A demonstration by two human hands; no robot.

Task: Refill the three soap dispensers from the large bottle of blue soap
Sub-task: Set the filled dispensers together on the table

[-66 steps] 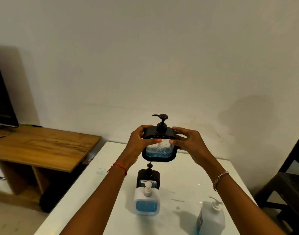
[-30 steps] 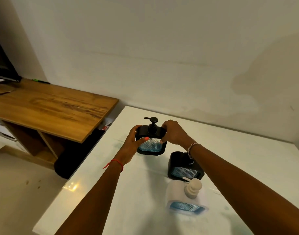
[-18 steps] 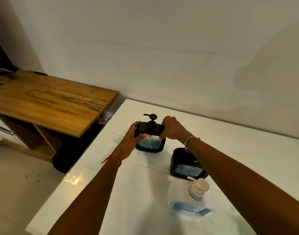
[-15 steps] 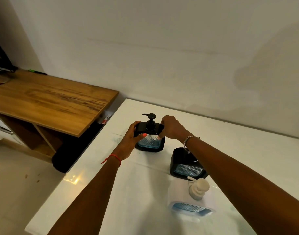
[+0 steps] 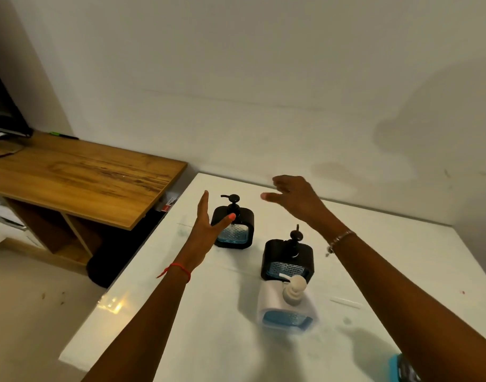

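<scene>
Three soap dispensers stand in a row on the white table. The far black dispenser shows blue soap in its clear window. Behind it in the row come a second black dispenser and a white dispenser with a cream pump, nearest me. My left hand hovers open just left of the far dispenser, fingers straight. Above and to the right of that dispenser, my right hand is raised with fingers spread, holding nothing. A blue object shows at the bottom right edge; I cannot tell what it is.
A wooden desk stands left of the table, with a dark screen at its far left end. A plain wall runs behind the table. The floor lies below on the left.
Both hands set the far black dispenser down on the table and let go of it. They have lifted away, the right hand rising up and to the right.
</scene>
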